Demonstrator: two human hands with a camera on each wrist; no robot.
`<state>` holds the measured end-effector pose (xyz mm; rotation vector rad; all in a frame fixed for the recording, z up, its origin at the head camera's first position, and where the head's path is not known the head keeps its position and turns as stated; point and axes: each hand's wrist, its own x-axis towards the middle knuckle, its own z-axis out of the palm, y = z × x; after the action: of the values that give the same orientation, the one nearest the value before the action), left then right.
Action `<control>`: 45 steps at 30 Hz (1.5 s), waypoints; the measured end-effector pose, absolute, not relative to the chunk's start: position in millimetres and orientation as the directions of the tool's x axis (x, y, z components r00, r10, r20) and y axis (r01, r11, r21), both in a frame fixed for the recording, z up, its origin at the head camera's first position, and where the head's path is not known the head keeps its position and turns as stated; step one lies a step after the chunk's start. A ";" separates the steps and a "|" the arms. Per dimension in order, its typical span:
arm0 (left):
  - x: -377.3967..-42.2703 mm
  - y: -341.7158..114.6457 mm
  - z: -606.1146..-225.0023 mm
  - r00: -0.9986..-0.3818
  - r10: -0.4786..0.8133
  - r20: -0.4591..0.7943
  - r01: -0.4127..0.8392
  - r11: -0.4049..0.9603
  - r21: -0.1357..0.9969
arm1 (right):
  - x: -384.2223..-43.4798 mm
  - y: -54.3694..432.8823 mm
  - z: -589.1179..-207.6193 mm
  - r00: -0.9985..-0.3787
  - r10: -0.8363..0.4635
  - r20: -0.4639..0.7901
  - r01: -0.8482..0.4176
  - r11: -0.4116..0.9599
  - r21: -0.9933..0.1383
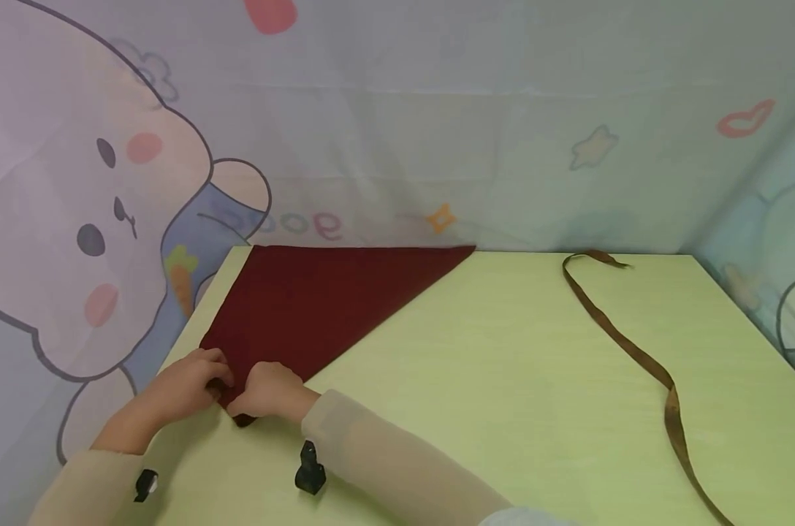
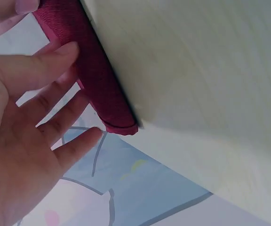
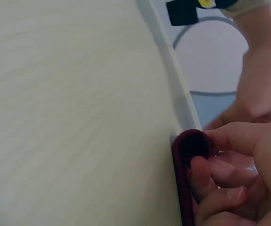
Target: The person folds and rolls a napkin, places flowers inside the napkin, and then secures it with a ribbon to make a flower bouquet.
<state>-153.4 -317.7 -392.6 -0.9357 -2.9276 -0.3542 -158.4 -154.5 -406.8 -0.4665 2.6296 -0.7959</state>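
A dark red triangular cloth lies flat at the table's far left, its near edge turned into a roll. My left hand is at the left part of that edge. In the left wrist view its thumb rests on the rolled cloth, with the fingers against the other side. Close beside it, my right hand pinches the near tip. The right wrist view shows the hollow round end of the roll between the thumb and fingers of the right hand. Fingers partly hide the cloth.
A long brown ribbon lies in a twisting line on the right side of the pale yellow-green table. A printed curtain with a cartoon animal hangs behind and to the left. Small black devices sit at both wrists.
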 end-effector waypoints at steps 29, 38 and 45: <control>-159.3 -306.0 -395.0 -0.830 0.538 0.144 0.549 0.835 0.044 | -168.6 -140.8 -409.9 -0.910 -0.379 -0.172 -0.202 0.764 -0.613; -167.7 -302.5 -397.7 -0.778 0.597 0.197 0.604 0.796 -0.025 | -180.1 -129.4 -406.6 -0.868 -0.450 -0.210 -0.191 0.693 -0.695; -172.6 -293.2 -393.3 -0.769 0.616 0.168 0.613 0.786 -0.080 | -181.3 -128.5 -408.1 -0.862 -0.461 -0.211 -0.196 0.688 -0.699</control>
<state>-172.6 -293.2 -393.3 -0.9698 -2.7917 0.0303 -181.3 -128.5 -408.1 -0.5134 2.5281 -0.9859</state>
